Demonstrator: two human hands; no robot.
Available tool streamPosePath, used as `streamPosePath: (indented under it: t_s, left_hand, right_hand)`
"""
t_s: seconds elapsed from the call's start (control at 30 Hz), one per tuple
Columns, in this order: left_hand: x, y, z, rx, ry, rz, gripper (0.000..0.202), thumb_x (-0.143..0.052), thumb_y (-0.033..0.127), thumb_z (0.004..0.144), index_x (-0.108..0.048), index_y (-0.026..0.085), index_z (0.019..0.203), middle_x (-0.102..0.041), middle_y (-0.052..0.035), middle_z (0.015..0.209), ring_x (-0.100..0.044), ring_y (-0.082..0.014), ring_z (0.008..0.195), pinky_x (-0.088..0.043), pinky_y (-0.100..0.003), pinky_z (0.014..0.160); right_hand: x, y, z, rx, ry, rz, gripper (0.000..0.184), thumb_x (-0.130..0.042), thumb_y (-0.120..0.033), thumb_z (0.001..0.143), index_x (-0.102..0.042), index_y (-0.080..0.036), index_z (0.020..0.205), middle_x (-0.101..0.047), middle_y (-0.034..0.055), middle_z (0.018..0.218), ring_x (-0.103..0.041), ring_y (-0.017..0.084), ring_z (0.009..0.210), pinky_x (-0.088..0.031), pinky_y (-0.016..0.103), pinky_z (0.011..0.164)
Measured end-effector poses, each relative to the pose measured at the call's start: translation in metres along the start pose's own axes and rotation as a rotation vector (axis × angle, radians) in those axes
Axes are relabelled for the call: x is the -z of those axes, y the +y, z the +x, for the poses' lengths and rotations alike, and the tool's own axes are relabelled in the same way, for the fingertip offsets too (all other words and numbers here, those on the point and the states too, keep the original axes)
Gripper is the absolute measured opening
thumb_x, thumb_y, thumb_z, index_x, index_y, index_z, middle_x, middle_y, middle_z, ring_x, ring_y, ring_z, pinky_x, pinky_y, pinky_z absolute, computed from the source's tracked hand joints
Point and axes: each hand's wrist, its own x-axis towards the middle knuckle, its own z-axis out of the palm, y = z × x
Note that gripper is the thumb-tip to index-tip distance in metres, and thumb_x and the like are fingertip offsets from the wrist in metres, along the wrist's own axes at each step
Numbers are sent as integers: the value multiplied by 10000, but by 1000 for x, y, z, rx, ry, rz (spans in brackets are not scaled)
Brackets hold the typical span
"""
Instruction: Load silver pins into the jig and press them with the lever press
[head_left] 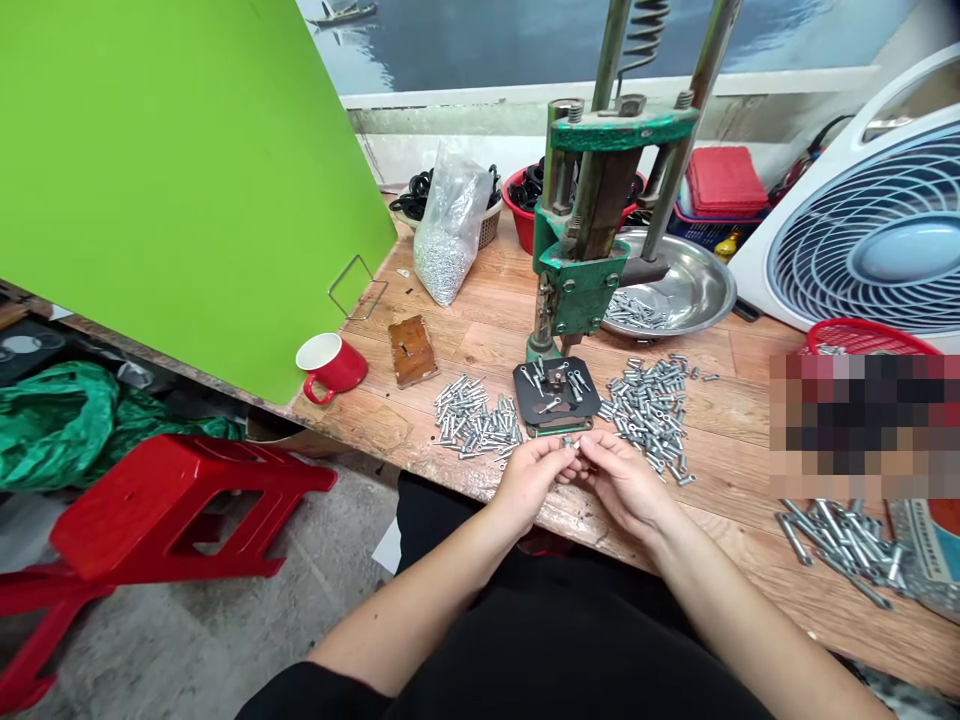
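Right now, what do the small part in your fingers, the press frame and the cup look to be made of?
The small part pinched between the left hand and right hand: bare silvery metal by its shine, like the loose pieces. Press frame: green-painted metal, paint worn. Red cup: glossy, white inside, probably glazed ceramic or enamel.

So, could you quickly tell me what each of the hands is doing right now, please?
Left hand: fingers pinched on a small metal piece, shared with the other hand.
Right hand: fingers pinched on the same piece.
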Motion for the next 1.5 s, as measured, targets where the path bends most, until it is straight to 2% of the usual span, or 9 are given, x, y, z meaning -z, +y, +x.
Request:
streamPosePath:
  t_s: [0.17, 0.37, 0.63, 0.83, 0.97, 1.27, 1.5]
  left_hand:
    - [-4, -3, -1, 32, 27, -179, 165, -651, 265, 677, -596, 110, 689, -575, -13, 637, -520, -74, 586, -391, -197, 597]
    - [-5, -6, -1, -14, 82, -83, 174, -639, 284, 678, -587, 119, 662, -561, -2, 615, -477, -64, 549, -361, -196, 564]
    - [0, -5, -2, -10, 90, -15, 180, -600, 300, 702, -586, 124, 668, -570, -11, 626, -478, -73, 540, -360, -201, 558]
    - [4, -7, 1, -44, 106, 157, 169, -547, 252, 689, -531, 142, 563, -541, 8, 557, -456, -77, 509, -352, -204, 537]
    - [6, -10, 4, -83, 115, 241, 164, -513, 233, 696, -523, 150, 555, -520, 17, 547, -454, -85, 521, -361, -210, 551]
    - [8, -13, 6, -109, 107, 245, 169, -534, 262, 709, -529, 155, 578, -528, 12, 567, -471, -97, 548, -373, -219, 583]
    - [21, -8, 5, -146, 110, 293, 212, -545, 320, 742, -568, 151, 616, -543, 8, 587, -489, -107, 571, -385, -219, 591]
  right_hand:
    - [-1, 8, 1, 85, 65, -107, 291, -692, -399, 701, -615, -170, 863, -573, 34, 847, -513, 113, 737, -432, 233, 685]
    - [7, 14, 3, 266, 150, -433, 317, -632, -444, 742, -633, -181, 919, -589, 51, 969, -537, 161, 899, -417, 285, 851]
    - [10, 4, -2, 430, 97, -828, 248, -495, -384, 848, -636, -207, 949, -588, 33, 997, -528, 159, 951, -397, 278, 881]
    - [14, -7, -2, 495, -8, -1068, 206, -472, -338, 867, -647, -240, 914, -593, 10, 981, -529, 149, 942, -391, 270, 874]
    - [16, -7, 0, 441, -11, -1051, 207, -485, -349, 856, -645, -229, 910, -595, 15, 980, -533, 154, 938, -394, 276, 870]
    - [20, 9, 6, 293, 64, -780, 315, -509, -454, 827, -584, -173, 948, -591, 51, 950, -547, 158, 883, -424, 277, 820]
    - [27, 11, 12, 352, 179, -840, 284, -561, -427, 787, -565, -157, 878, -581, 52, 872, -537, 147, 790, -424, 257, 744]
